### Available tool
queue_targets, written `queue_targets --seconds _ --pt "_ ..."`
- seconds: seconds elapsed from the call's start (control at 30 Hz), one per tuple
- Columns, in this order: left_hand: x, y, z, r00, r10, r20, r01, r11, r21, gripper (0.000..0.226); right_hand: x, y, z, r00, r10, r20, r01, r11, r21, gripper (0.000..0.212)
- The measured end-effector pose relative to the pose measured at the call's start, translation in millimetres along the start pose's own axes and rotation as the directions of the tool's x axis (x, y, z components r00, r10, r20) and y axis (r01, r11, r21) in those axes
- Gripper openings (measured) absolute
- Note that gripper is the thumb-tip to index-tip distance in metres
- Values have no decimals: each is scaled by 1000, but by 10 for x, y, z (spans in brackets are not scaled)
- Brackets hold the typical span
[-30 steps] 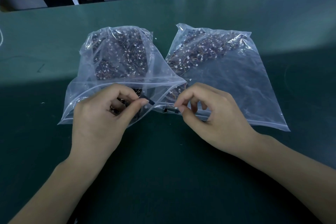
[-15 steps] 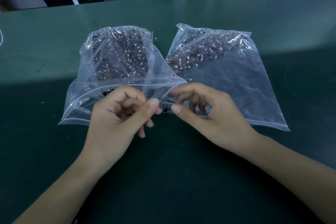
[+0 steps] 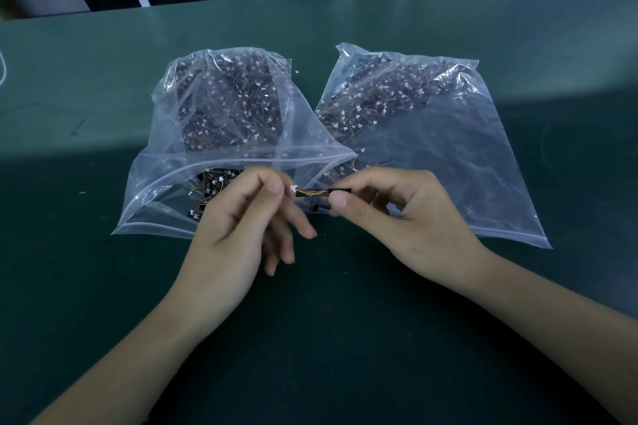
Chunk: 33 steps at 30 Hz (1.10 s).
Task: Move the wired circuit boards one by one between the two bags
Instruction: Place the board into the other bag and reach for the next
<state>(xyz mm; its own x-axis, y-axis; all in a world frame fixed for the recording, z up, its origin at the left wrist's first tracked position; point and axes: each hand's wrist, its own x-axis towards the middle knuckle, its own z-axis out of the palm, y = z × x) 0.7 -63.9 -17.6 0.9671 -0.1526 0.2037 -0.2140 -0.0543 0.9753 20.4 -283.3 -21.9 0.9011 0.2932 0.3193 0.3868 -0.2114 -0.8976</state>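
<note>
Here, one wired circuit board [image 3: 322, 191] hangs in the air between the two hands, just in front of the bag mouths. The left hand [image 3: 238, 228] pinches its white connector end between thumb and forefinger, the other fingers loosely spread; the right hand [image 3: 400, 221] pinches the dark board end the same way, its grip closed tight on it. The left bag [image 3: 221, 121] lies open-mouthed on the green counter [image 3: 103, 72], heaped with boards. The right bag [image 3: 431, 134] lies just beside it, its boards bunched at the far end.
</note>
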Motion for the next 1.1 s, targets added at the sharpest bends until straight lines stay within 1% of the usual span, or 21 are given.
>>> queue_targets --seconds 0.1,0.3,0.43,0.57,0.7,0.93,1.1 --pt "-35 -28 20 998 62 24 -65 987 145 27 -6 -19 11 999 22 36 -22 1000 5 16" --pt "-56 -56 -4 981 188 44 -192 935 299 34 -7 -47 12 997 45 68 -45 999 -9 20" --pt "-58 -66 -25 978 203 46 -207 941 267 37 -8 -63 11 993 69 95 -72 997 22 25" --pt "-53 -67 -42 972 227 59 -233 911 341 23 -18 -66 15 988 85 132 -95 992 77 21" --pt "-66 -56 -32 959 267 98 -284 890 357 24 -25 -71 19 983 80 168 -87 996 35 19" --pt "-62 -49 -14 964 264 40 -257 877 406 19 -28 -80 14 981 91 173 -93 996 3 18" --pt "-73 -53 -7 960 278 37 -269 873 407 21 -43 -75 21 982 74 172 -68 997 -39 16"
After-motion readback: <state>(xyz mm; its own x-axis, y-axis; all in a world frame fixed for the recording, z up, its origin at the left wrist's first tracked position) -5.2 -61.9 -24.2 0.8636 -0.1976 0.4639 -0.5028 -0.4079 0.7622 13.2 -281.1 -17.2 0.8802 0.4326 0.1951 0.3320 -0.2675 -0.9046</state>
